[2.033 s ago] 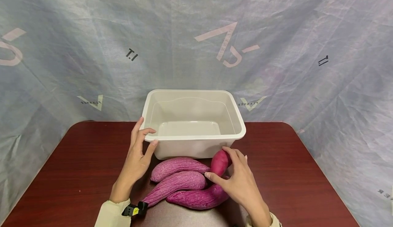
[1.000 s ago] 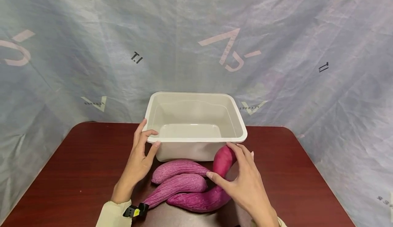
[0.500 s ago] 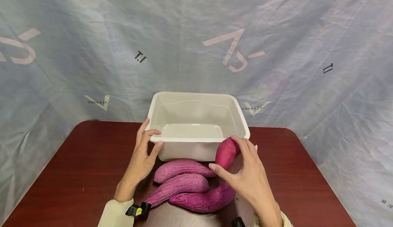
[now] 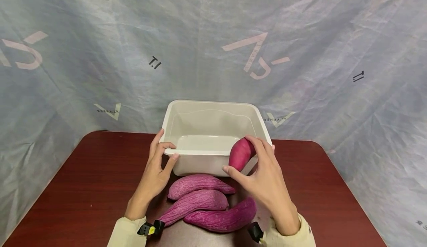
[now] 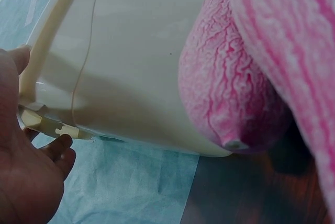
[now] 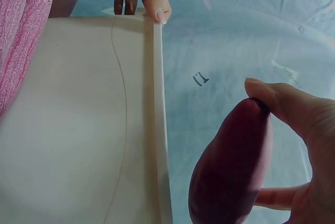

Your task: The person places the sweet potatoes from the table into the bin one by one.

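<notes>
A smooth dark-pink sweet potato (image 4: 240, 154) is held between the thumb and fingers of my right hand (image 4: 267, 176), raised at the front rim of a cream plastic bin (image 4: 200, 163). The right wrist view shows the sweet potato (image 6: 230, 166) pinched near its dark tip, apart from the bin wall (image 6: 68, 103). My left hand (image 4: 153, 176) grips the bin's front-left corner, fingers over the rim and thumb outside. In front of the bin lie three long, curved purple vegetables with wrinkled skin: a far one (image 4: 200, 185), a middle one (image 4: 197, 203) and a darker near one (image 4: 223, 217).
A dark red-brown table (image 4: 317, 187) bears everything. Behind it hangs a grey-blue printed cloth (image 4: 200, 54), close to the bin's back. Black wrist cameras (image 4: 255, 232) sit on both sleeves, near the vegetables.
My right hand has lifted the sweet potato from beside the darker curved vegetable up to the bin's front rim. My left hand keeps its grip on the corner; the view has shifted slightly.
</notes>
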{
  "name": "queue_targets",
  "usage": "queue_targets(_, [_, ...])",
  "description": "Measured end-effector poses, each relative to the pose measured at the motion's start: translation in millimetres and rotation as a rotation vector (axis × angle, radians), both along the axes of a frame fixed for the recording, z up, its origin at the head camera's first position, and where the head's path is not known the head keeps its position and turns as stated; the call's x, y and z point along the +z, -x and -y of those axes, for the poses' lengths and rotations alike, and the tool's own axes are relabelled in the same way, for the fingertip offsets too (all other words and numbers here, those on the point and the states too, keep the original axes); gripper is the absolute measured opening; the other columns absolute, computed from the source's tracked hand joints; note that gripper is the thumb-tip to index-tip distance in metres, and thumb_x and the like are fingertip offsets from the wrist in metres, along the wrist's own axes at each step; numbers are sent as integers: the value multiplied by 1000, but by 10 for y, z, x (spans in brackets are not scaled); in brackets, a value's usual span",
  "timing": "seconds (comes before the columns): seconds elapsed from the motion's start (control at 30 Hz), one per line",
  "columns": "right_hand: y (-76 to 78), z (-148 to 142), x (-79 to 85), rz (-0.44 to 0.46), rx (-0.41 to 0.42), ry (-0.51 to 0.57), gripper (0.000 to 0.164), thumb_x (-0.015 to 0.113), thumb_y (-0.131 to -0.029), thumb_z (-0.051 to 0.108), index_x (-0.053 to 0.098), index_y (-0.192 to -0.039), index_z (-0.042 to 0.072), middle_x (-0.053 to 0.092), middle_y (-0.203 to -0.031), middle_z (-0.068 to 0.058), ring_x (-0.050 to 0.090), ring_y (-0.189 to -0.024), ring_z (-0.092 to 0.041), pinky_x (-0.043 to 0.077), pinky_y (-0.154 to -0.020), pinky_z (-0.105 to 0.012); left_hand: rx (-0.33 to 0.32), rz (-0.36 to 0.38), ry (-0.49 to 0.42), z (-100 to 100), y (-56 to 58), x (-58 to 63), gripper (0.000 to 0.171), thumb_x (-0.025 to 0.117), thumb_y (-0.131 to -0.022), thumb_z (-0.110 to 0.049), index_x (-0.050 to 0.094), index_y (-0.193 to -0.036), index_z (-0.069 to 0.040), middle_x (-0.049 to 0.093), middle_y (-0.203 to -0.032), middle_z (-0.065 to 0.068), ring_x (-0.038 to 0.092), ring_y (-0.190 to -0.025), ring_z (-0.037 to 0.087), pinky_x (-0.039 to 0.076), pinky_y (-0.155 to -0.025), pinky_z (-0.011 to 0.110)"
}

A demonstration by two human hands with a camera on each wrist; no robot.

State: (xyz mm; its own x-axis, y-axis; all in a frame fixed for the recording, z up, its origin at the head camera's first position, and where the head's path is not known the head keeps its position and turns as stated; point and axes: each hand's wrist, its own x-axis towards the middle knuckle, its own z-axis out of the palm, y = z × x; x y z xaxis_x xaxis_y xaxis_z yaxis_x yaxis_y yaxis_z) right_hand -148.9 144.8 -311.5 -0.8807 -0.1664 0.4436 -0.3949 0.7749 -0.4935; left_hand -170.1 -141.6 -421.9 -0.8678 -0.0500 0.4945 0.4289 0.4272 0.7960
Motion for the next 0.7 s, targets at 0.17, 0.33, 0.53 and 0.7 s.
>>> queue_targets(0.17, [66,43,-4,18,-8,2,87,85,-71,60,49,-141,24,54,-129,7,52,-106,-11,48,-87,-40,-1,0,2,4,1,2,19,59,-101,-14,51,-118,-13,11,-170,4,22,-153,40,27,-110,69])
queue_targets(0.33, [126,74,-2,41,-9,11,87,83,-71,62,48,-142,26,53,-132,6,55,-108,-14,48,-90,-41,-5,1,-2,7,8,5,19,59,-101,-14,51,-118,-10,11,-170,3,22,-153,40,27,-111,69])
queue_targets(0.53, [218,108,0,58,-6,18,89,83,-71,63,47,-144,27,52,-135,4,54,-110,-15,48,-90,-41,-5,6,-10,4,9,1,20,59,-101,-14,51,-118,-7,11,-170,3,23,-152,39,28,-111,68])
queue_targets(0.7, [300,128,-9,73,-5,17,90,83,-72,61,46,-145,24,53,-134,1,49,-117,-18,46,-94,-44,-6,9,-12,3,4,3,20,59,-101,-14,51,-118,-8,11,-170,4,23,-152,38,29,-110,67])
